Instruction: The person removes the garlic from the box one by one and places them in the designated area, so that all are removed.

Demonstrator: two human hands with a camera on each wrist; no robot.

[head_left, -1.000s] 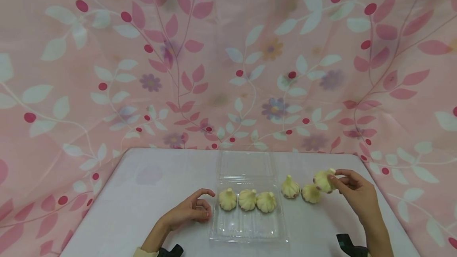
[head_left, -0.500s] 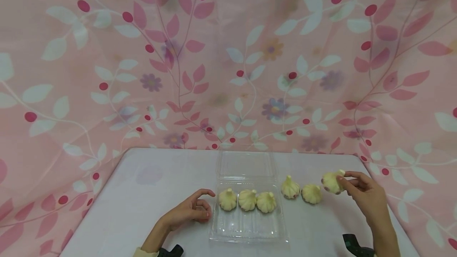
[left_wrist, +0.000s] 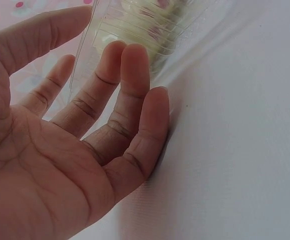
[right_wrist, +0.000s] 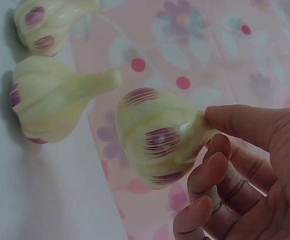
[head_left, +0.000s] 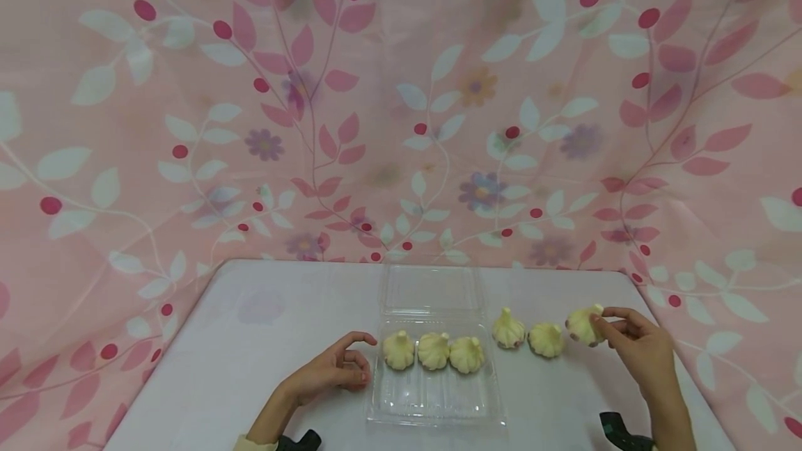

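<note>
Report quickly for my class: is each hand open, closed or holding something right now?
Left hand: open, fingers loosely curled, holding nothing, beside the clear plastic box.
Right hand: pinching a garlic bulb by its stem.

A: Head cam?
B: High, looking forward and down across the table (head_left: 269, 329) to its far edge; wide.
A: Wrists?
B: Tight. Left faces left grip (left_wrist: 70, 150), right faces right grip (right_wrist: 250, 167). Head and right wrist share the held garlic bulb (right_wrist: 152, 140).

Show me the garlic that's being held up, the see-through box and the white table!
Held garlic bulb (right_wrist: 152, 140): right wrist view, on its purple-streaked side.
See-through box (head_left: 434, 401): head view, on its bare front part.
White table (head_left: 288, 305): head view, on its bare top.
</note>
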